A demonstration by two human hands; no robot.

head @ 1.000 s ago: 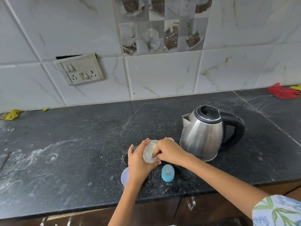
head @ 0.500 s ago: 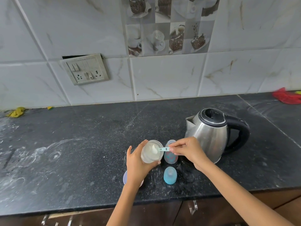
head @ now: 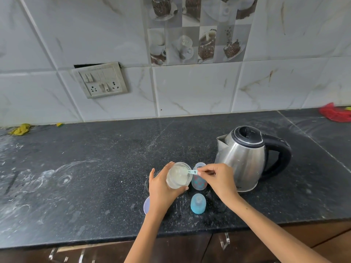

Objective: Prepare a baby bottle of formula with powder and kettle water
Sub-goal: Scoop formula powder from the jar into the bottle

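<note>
My left hand [head: 161, 188] grips a clear round container of white formula powder [head: 178, 175], tilted toward the right above the black counter. My right hand [head: 218, 179] pinches the handle of a small pale blue scoop [head: 192, 172], whose bowl dips into the powder. Just behind the scoop stands the open baby bottle [head: 199, 182], clear with red and blue prints. Its blue cap [head: 198, 204] stands on the counter in front of it. The steel kettle [head: 245, 158] with a black handle sits to the right, lid closed.
A lilac lid [head: 146, 205] lies on the counter, partly under my left wrist. The black counter [head: 95, 177] carries white powder smears on the left. A switch plate [head: 101, 80] sits on the tiled wall. A red cloth [head: 335, 113] lies far right, a yellow rag [head: 20, 129] far left.
My right hand has pulled back from over the container and now holds the scoop by its handle, its bowl in the powder. The bottle behind has come into sight.
</note>
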